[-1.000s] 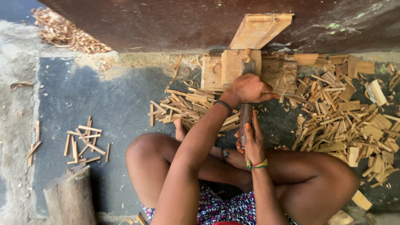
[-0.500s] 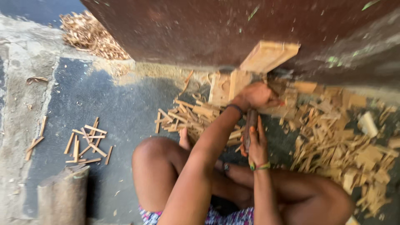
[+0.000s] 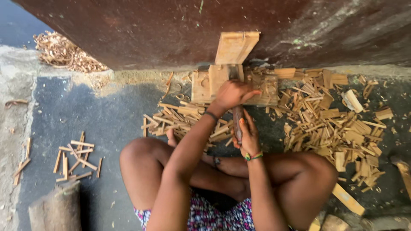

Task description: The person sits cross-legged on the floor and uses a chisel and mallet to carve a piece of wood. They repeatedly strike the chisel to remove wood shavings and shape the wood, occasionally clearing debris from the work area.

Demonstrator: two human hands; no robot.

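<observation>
Person seated cross-legged on the floor (image 3: 85, 111), splitting wood into thin sticks. Left hand (image 3: 233, 93) rests palm-down on the wooden block (image 3: 205, 83), fingers spread over its top; whether they grip a piece set on it I cannot tell. Right hand (image 3: 247, 136) is closed around the dark handle of a tool (image 3: 237, 122) whose blade end points toward the block; the blade itself is hidden under the left hand. Block stands against the base of the dark wall (image 3: 171, 30), a tilted plank (image 3: 236, 46) just behind it. Split sticks (image 3: 334, 124) lie heaped to the right. Judgement: the splitting step is in hand; the next move calls for the blade set squarely and the left fingers kept off its line.
</observation>
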